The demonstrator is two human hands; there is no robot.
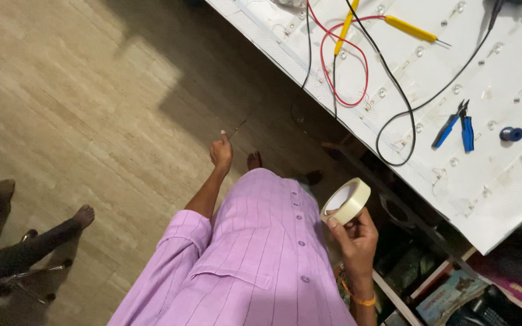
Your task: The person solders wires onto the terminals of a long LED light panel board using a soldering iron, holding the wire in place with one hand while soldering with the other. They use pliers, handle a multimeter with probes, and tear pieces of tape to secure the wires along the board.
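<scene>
My right hand (357, 236) was closed on a roll of pale masking tape (347, 200), fingers curled around its lower rim and the thumb pressed against the outer face, so the roll stood tilted just above my knuckles, at about five o'clock from the middle of the view. An orange band (360, 299) circled that wrist. My left hand (221, 152) hung lower at my side, near the centre of the view, with the fingers gathered together and pinched on a thin dark wire or rod (238, 127) that slanted off toward one o'clock; it was too fine for me to tell which. Between the two hands ran the front of my lilac striped shirt (261, 247), buttons down its middle, and my bare toes (254, 160) showed just past its hem on the pale wooden floor (80, 102). At two o'clock lay a white panel (496, 193) dotted with small round lenses, well apart from the tape. On it rested blue-handled pliers (458, 125), a small blue spool (512, 134) beside them, two yellow probes (412, 29), and loops of red lead (348, 66) and black lead (397, 121). At eight o'clock another person's bare foot (83, 215) rested on the floor.
</scene>
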